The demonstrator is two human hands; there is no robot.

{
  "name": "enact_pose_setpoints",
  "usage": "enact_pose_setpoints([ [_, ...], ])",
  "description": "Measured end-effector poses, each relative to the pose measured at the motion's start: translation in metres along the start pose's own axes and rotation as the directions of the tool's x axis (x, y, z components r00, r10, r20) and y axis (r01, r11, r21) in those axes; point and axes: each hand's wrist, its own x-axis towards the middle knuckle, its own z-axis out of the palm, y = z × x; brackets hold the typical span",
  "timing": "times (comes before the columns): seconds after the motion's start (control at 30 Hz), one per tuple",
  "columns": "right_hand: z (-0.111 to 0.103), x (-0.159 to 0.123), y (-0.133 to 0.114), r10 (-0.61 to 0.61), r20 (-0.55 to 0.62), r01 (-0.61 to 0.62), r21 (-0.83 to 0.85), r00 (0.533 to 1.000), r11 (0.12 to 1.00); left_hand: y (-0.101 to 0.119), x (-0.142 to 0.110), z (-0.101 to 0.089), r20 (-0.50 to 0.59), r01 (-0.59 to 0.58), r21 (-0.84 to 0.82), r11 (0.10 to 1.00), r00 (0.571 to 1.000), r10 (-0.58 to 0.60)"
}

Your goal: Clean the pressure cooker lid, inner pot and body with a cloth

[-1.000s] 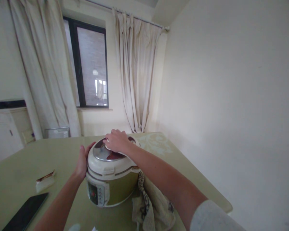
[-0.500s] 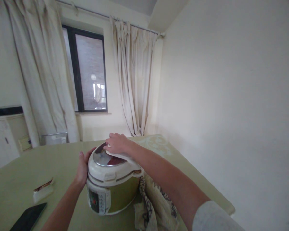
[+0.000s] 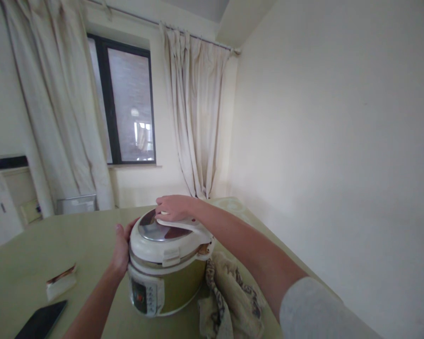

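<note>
Standing on the pale green bench (image 3: 92, 245), the white-and-green cooker (image 3: 183, 287) has its control panel (image 3: 146, 296) toward the person. A crumpled cloth (image 3: 229, 296) lies just beside it on the right. The lid (image 3: 153, 233), resting on the body, has turned a little: its front tab (image 3: 171, 256) sits farther right of the panel than a moment ago, so it seems to be twisting round its seat rather than lifting. The right arm reaches in past the cloth, and the right hand (image 3: 175, 208) lies palm down, fingers curled round the lid's handle (image 3: 185, 225). The left hand (image 3: 122, 247) braces the cooker's left side, thumb up, fingers spread wide and partly hidden. Farther left lie a dark flat slab (image 3: 42, 320) and a smaller pale packet (image 3: 61, 282).
</note>
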Motion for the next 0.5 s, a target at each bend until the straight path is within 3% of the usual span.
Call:
enact_pose_setpoints([
  [0.1, 0.0, 0.0, 0.0, -0.011, 0.012, 0.011, 0.0, 1.0, 1.0, 0.001, 0.001, 0.002, -0.025, 0.02, 0.017, 1.0, 0.999, -0.02],
  [0.2, -0.006, -0.002, -0.01, 0.145, 0.011, -0.145, -0.006, 0.989, 0.989, 0.01, 0.001, 0.005, -0.032, -0.006, 0.044, 0.999, 0.999, 0.008],
  [0.27, -0.011, -0.003, -0.02, 0.325, 0.007, -0.325, -0.016, 0.946, 0.946, 0.016, -0.004, 0.005, -0.086, -0.017, 0.107, 0.994, 0.996, 0.026],
  [0.33, -0.015, -0.003, -0.029, 0.514, 0.033, -0.514, 0.001, 0.857, 0.858, 0.013, -0.018, 0.001, -0.161, -0.039, 0.214, 0.976, 0.984, 0.074],
  [0.4, -0.017, -0.002, -0.036, 0.63, 0.079, -0.634, 0.036, 0.772, 0.773, -0.004, -0.043, -0.008, -0.199, -0.122, 0.325, 0.938, 0.961, 0.194],
  [0.43, -0.018, -0.002, -0.038, 0.653, 0.096, -0.659, 0.053, 0.751, 0.75, -0.019, -0.059, -0.014, -0.188, -0.189, 0.37, 0.91, 0.944, 0.272],
  [0.5, -0.019, -0.002, -0.038, 0.65, 0.105, -0.658, 0.083, 0.753, 0.748, -0.055, -0.093, -0.025, -0.162, -0.284, 0.478, 0.831, 0.901, 0.402],
])
